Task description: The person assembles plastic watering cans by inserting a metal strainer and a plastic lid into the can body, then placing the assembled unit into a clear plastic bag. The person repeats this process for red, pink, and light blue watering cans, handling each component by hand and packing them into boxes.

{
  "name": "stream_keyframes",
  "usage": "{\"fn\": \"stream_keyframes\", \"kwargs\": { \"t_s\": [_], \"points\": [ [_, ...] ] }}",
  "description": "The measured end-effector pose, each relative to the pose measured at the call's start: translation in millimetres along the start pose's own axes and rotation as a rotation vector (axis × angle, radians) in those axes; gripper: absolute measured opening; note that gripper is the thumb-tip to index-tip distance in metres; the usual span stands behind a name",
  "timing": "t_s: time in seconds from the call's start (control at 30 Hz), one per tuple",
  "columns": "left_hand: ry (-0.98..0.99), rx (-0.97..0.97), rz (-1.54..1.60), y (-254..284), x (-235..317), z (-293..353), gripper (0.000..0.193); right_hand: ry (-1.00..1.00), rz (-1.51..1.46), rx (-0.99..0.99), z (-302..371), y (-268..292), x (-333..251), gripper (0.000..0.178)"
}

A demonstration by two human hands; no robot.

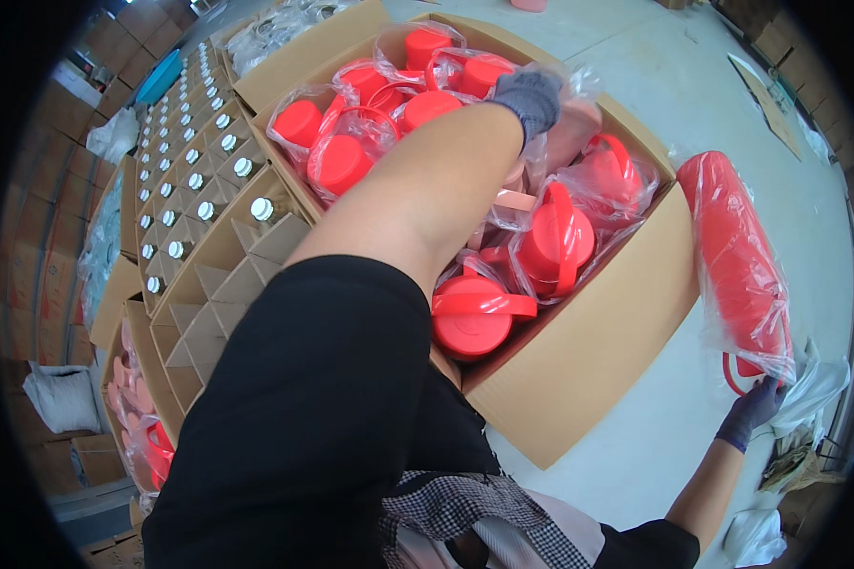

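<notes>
A large open carton [598, 341] holds several red thermos jugs [555, 242] with looped handles, each in a clear plastic bag. Over its far right part reaches my left hand [529, 102], in a grey glove. Its fingers are closed on the clear plastic bag [581, 85] by a pink thermos jug [571, 133]; the fingertips are partly hidden. Out to the right, beyond the carton, my gloved right hand [753, 412] grips a bagged red thermos jug [735, 251] near its handle end. That jug hangs at a tilt, its other end pointing up and away.
On the left stands a divided carton [185, 171] of white-capped bottles, with bare cardboard dividers [223, 308] nearer me. A carton of pink and red jugs [142, 408] sits at the lower left. Crumpled plastic bags [811, 389] lie on the floor at the right.
</notes>
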State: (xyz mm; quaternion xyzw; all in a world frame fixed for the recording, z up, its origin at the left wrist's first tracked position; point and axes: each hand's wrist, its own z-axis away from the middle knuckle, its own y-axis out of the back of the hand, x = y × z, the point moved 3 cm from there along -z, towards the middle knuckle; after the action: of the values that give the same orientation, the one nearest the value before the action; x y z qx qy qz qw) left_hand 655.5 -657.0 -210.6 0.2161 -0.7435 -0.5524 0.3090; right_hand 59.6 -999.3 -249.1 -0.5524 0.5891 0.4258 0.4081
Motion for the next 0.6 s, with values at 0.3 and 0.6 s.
{"fn": "stream_keyframes", "kwargs": {
  "t_s": [0.3, 0.6],
  "points": [
    [-0.19, 0.234, 0.511, 45, -30, 179, 0.063, 0.226, -0.034, -0.119, 34, -6, -120, 0.033],
    [0.322, 0.436, 1.408, 184, -72, 325, 0.07, 0.225, -0.522, -0.635, 114, -50, -249, 0.039]
  ]
}}
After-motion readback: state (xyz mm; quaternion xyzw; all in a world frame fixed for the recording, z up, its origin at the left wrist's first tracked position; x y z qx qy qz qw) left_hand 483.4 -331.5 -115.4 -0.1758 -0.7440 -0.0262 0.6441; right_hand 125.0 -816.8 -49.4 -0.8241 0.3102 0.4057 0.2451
